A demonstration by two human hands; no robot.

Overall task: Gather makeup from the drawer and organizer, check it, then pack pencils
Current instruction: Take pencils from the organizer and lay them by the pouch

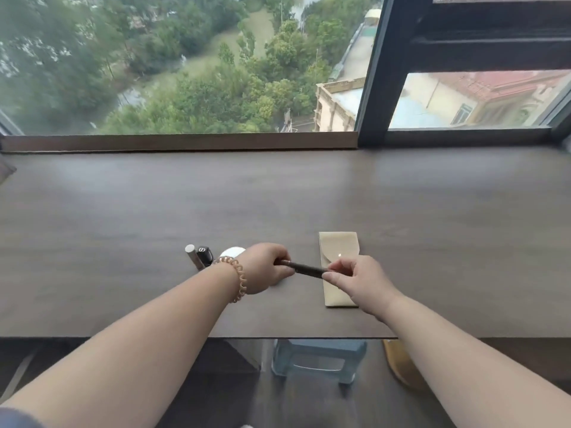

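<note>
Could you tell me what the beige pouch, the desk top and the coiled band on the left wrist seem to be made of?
Pouch: probably soft fabric or faux suede, matte beige, with a flap and a small shiny snap.
Desk top: wood or wood-look laminate, dark brown, faint grain, low sheen.
Coiled band: likely plastic, a glossy, translucent amber spiral.

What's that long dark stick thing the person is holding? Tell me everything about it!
It is a slim dark brown makeup pencil with a thin metallic band near its left end. It is held almost level above the dark wooden desk, tilted slightly down to the right. The left hand wraps one end in a closed grip, and the right hand pinches the other end with its fingertips. Its right end passes in front of the beige fabric pouch lying on the desk. Both tips are hidden.
</note>
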